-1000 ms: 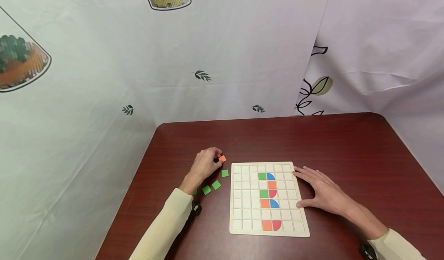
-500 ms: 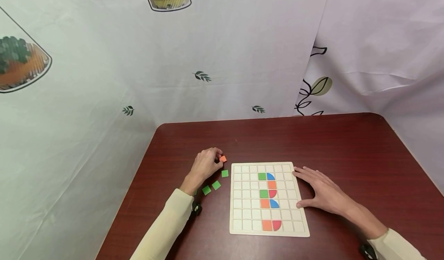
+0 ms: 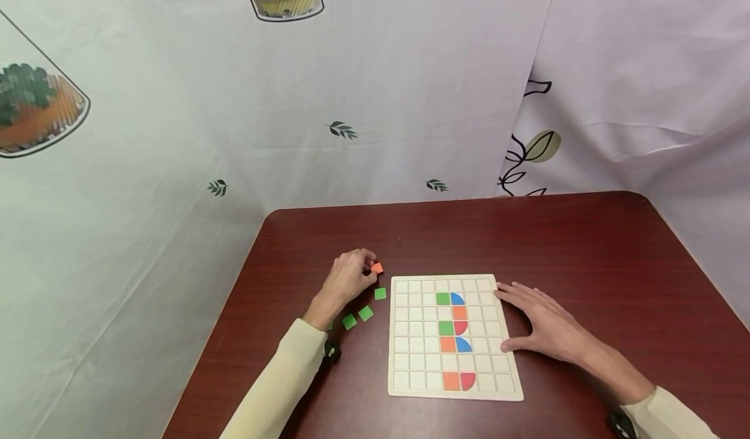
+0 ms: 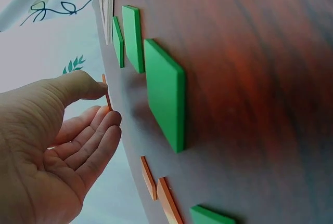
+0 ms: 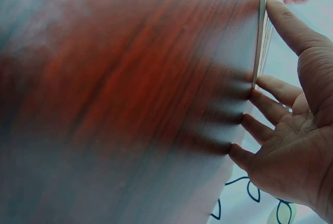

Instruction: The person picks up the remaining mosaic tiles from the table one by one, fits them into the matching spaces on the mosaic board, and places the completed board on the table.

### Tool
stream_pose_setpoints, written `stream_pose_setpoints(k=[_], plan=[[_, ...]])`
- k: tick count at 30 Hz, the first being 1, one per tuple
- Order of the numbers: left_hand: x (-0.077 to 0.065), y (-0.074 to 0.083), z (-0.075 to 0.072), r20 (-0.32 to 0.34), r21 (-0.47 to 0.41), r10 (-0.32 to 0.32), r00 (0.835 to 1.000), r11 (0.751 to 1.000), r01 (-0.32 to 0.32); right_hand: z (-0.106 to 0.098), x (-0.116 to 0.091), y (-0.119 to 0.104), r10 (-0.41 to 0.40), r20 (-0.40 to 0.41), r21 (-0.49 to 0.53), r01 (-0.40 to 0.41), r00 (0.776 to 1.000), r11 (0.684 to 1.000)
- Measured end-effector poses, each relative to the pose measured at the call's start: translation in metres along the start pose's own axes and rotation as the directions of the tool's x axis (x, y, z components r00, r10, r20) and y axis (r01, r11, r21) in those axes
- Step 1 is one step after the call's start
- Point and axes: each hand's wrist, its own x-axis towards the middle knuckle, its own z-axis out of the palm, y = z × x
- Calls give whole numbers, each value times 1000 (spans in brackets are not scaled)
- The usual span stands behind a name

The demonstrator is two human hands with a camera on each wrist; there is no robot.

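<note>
My left hand point(image 3: 344, 277) pinches an orange square tile point(image 3: 377, 268) between thumb and fingertips, left of the board's far corner. In the left wrist view that tile point(image 4: 107, 93) shows as a thin edge. A pale gridded board point(image 3: 416, 328) lies on the table. Its two middle columns hold green and orange squares plus blue and red quarter-circle pieces. At the board's right edge rests my right hand point(image 3: 551, 325), fingers spread and thumb touching the side. Closest to the left hand on the table is a green tile point(image 3: 380, 293).
More green tiles point(image 3: 366, 313) lie between the left forearm and the board. Orange tiles point(image 4: 169, 203) and another green tile point(image 4: 212, 215) appear low in the left wrist view. A printed cloth point(image 3: 381, 87) hangs behind the dark red table point(image 3: 586, 243).
The orange tile in my left fingertips has shifted very slightly to the right. My right hand and the board stay put.
</note>
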Motion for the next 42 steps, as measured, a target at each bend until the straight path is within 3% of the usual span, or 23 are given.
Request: stream_pose_setpoints(k=[14,24,42], plan=[[-1,3,-1,1,-19,-27,1000,999,27,1,-1,0,27,44,15,-28,999,999],[3,10,-6,-24,-5,34,999,999,-34,2,-1,-1,7,18,12,-7,1000,1000],[13,36,-13,13,-55,90,996,994,-89,-1,0,0,11,28,13,-12,1000,1000]])
